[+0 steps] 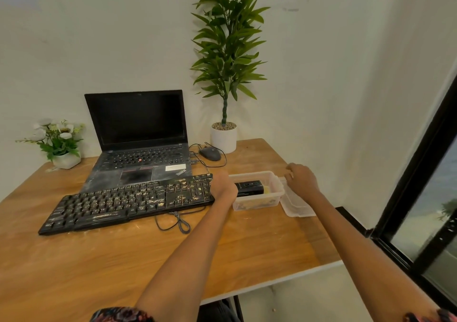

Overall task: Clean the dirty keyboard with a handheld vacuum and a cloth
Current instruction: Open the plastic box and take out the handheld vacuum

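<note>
A black keyboard (128, 201) speckled with pale crumbs lies across the wooden table (247, 242). To its right stands a clear plastic container (257, 204). In it lie a black handheld vacuum (249, 188) and a bit of yellow cloth (266, 191). My left hand (222, 188) is closed around the vacuum's left end, at the container's left rim. My right hand (301, 180) hovers at the container's far right corner. Its fingers curl over the far edge of the clear lid (296, 204), which lies beside the container.
An open black laptop (138, 143) sits behind the keyboard. A wired mouse (210, 154), a tall potted plant (223, 138) and a small flower pot (65, 159) line the wall. The keyboard's cable (178, 222) loops in front. The table's right edge runs close to a window frame (405, 198).
</note>
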